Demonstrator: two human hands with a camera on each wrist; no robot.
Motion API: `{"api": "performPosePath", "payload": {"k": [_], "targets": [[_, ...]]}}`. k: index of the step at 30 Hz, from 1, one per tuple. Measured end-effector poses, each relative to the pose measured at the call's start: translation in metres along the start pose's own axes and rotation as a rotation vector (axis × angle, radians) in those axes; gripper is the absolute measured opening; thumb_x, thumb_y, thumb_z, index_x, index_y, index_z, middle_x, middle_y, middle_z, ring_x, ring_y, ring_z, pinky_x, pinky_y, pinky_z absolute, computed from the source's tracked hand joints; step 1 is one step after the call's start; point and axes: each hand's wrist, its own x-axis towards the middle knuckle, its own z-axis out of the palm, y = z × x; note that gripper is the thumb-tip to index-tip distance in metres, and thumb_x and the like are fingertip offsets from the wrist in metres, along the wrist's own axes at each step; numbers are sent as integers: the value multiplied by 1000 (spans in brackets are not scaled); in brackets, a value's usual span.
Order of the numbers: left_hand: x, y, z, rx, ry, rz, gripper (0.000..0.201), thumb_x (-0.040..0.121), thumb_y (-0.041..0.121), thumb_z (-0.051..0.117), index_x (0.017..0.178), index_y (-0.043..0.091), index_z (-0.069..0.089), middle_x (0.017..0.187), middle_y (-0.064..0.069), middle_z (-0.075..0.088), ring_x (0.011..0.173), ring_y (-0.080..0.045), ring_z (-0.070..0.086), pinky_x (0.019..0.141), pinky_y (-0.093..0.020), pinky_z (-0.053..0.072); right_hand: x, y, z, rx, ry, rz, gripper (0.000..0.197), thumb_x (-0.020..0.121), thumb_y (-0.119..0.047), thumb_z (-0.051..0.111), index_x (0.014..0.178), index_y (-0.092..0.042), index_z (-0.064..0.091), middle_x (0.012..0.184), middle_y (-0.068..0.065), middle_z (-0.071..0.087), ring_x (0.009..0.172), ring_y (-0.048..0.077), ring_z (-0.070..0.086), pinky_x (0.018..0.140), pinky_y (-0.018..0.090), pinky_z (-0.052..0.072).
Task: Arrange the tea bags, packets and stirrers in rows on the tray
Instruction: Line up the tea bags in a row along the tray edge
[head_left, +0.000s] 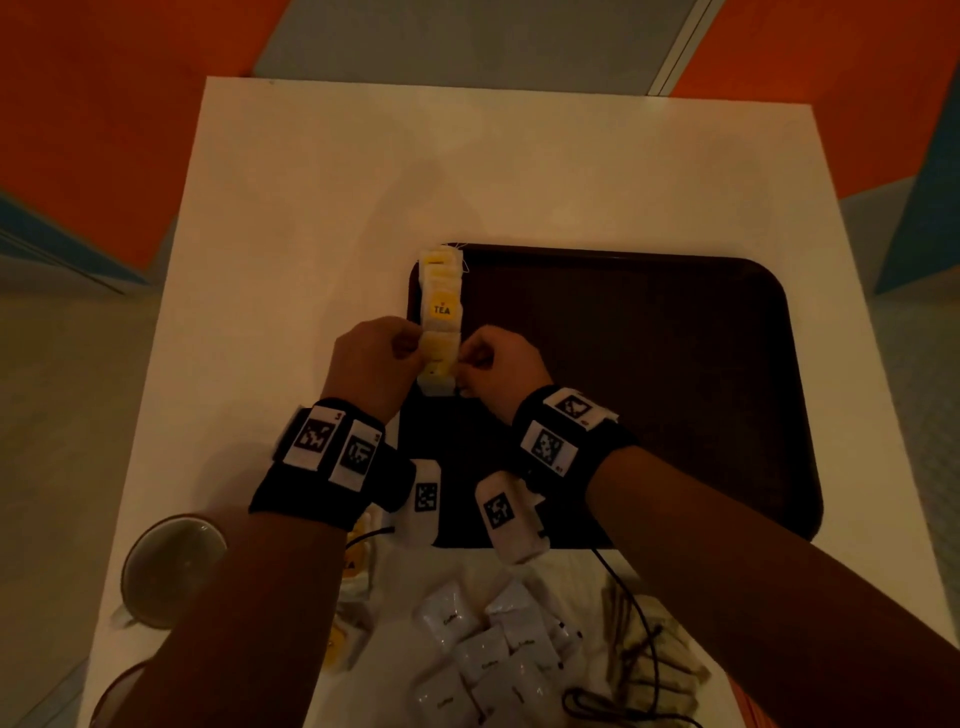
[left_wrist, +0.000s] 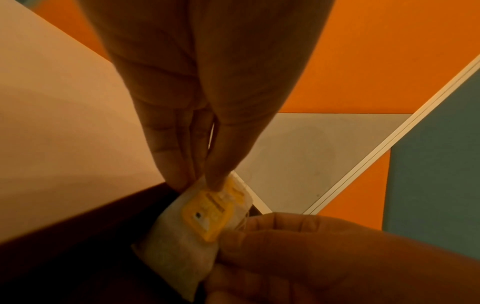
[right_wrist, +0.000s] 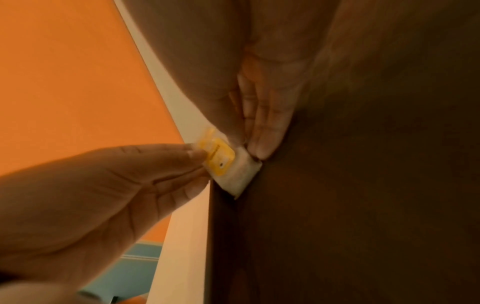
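Both hands pinch one tea bag (head_left: 439, 358) at frame centre, nearest end of the tea bag row (head_left: 440, 291) on the tray's (head_left: 675, 364) left edge. Left hand (head_left: 371, 358) grips its left side, right hand (head_left: 496, 364) its right. I'd lower it flat, overlap even, tag up, string tucked.

"TEA" on a yellow tea bag tag (head_left: 442, 308), "Coffee" faintly on white packets (head_left: 488, 665)

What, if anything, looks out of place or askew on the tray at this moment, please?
Nothing is spilled or damaged. The row of tea bags hugs the tray's left rim, its far end overhanging it. Both the left hand and right hand pinch the nearest bag.
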Motion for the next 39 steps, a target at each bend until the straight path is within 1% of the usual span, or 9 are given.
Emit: {"api": "performPosePath", "payload": {"k": [5,9,13,18,21,27,31,33,39], "targets": [[0,-2,-3,-8,3,-11,30,78,23,71,104,11,64,103,-6,69,79,-11,57,74,-21,40,-4,-2,-4,-88,87,-119,16,85,-11,56,99,-9,63,111,8,59,95,17,57,78,19,42],[-1,-1,4,-33,6,-5,28,80,23,68,105,11,63,103,-8,67,77,-11,53,71,-21,38,-4,-6,-4,2,94,-224,29,85,3,49,110,-5,63,121,11,56,113,21,53,95,19,39],[-2,-4,9,-49,-4,-12,22,84,26,63,99,9,65,102,-10,66,78,-13,52,71,-24,37,-4,-7,-6,-13,99,-246,30,85,7,46,107,-2,65,117,14,58,108,21,53,87,9,34],[-4,-7,8,-53,-33,7,20,84,25,63,93,7,67,97,-12,67,87,-24,59,70,-27,36,-3,-4,-9,-15,83,-145,31,85,4,45,104,-6,67,113,13,63,106,23,58,90,24,45],[-4,-9,6,-17,-74,48,20,85,26,61,91,8,67,93,-12,67,85,-23,58,69,-28,35,-2,-6,-11,23,90,-79,29,86,2,45,95,-10,69,109,8,66,96,15,59,80,21,45],[-10,-12,4,-15,-125,79,19,86,23,60,94,7,66,85,-6,59,83,-22,55,71,-29,35,-2,-7,-11,-53,25,-47,28,86,1,45,92,-9,70,103,10,68,89,18,61,72,22,43],[-11,-12,5,-34,-69,54,17,85,22,61,92,7,65,85,-6,59,80,-19,52,70,-28,35,0,-8,-8,-63,27,-113,37,84,7,42,106,-7,67,118,13,62,108,25,58,97,32,46],[-11,-11,6,-50,-55,56,18,85,22,61,92,7,66,90,-10,64,84,-23,57,72,-32,40,0,-9,-8,-37,71,-128,38,82,9,42,107,-6,66,119,13,61,110,26,58,101,36,45],[-13,-13,4,-52,-106,100,15,86,20,60,90,7,66,92,-12,65,87,-25,58,74,-33,42,-6,-8,-14,54,135,-73,25,84,0,49,89,-11,70,104,7,68,91,17,62,78,23,48]]}}
